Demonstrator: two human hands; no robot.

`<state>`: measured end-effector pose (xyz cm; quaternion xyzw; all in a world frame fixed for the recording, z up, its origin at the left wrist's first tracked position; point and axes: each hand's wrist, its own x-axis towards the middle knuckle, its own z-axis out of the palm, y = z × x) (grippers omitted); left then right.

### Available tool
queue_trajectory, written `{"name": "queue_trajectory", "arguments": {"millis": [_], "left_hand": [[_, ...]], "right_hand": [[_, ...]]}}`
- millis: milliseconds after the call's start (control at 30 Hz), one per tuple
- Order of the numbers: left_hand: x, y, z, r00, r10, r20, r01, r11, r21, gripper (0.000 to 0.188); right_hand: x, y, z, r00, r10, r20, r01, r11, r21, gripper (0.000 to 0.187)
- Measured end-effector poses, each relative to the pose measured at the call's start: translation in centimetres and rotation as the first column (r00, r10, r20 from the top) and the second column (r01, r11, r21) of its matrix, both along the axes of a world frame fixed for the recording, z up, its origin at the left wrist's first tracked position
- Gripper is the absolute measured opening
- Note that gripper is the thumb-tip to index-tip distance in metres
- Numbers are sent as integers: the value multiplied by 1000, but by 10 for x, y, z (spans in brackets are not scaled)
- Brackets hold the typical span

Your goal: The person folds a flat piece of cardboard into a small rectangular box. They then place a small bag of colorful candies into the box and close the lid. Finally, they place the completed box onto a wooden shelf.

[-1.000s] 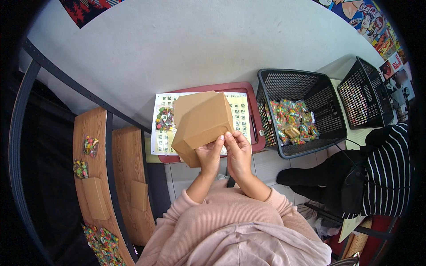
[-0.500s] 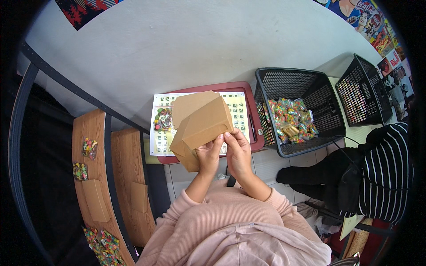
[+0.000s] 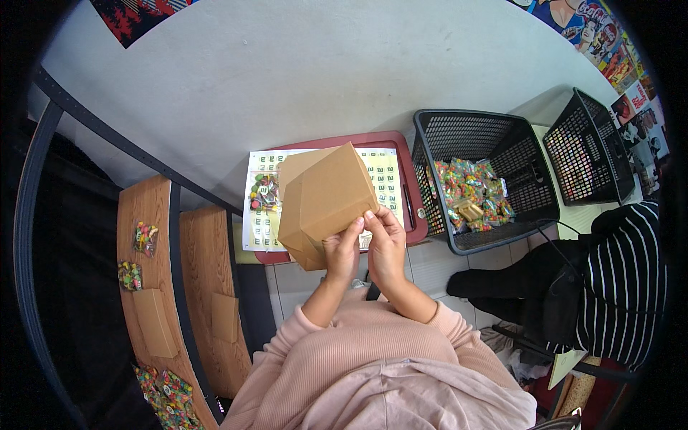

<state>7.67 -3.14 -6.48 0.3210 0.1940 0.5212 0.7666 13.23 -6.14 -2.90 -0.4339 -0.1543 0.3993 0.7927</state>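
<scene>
I hold in front of me a light-brown folded cardboard box with angular sides [image 3: 330,201]. It is tilted in the air above a dark-red flat tray with rounded corners [image 3: 418,228], and it hides the middle of this tray. My left hand [image 3: 341,254] is closed at the near edge of the box, with the thumb pressed there; its other fingers are mostly hidden, so I cannot tell how they are bent. My right hand [image 3: 387,247] is just beside it, with the fingers curled, and it pinches the same edge near the right corner. The two thumbs are close together.

On the tray lie white and yellow paper sheets with rows of small dark labels [image 3: 387,175]. A clear plastic bag of colourful sweets [image 3: 264,192] rests on their left part, and a thin dark pen [image 3: 409,204] lies along the right side of the tray. To the right stands a large black plastic basket with mesh walls [image 3: 527,154], which contains many small clear bags of colourful sweets [image 3: 476,190].
</scene>
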Motion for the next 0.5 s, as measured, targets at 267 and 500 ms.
{"name": "queue_trajectory", "arguments": {"millis": [267, 500], "left_hand": [[5, 0, 1, 992, 13, -127, -25, 995, -95, 22], [9, -1, 0, 998, -19, -56, 11, 991, -135, 26]], "right_hand": [[3, 2, -1, 1000, -20, 9, 21, 998, -55, 9], [9, 1, -5, 999, -13, -40, 9, 996, -86, 8]]}}
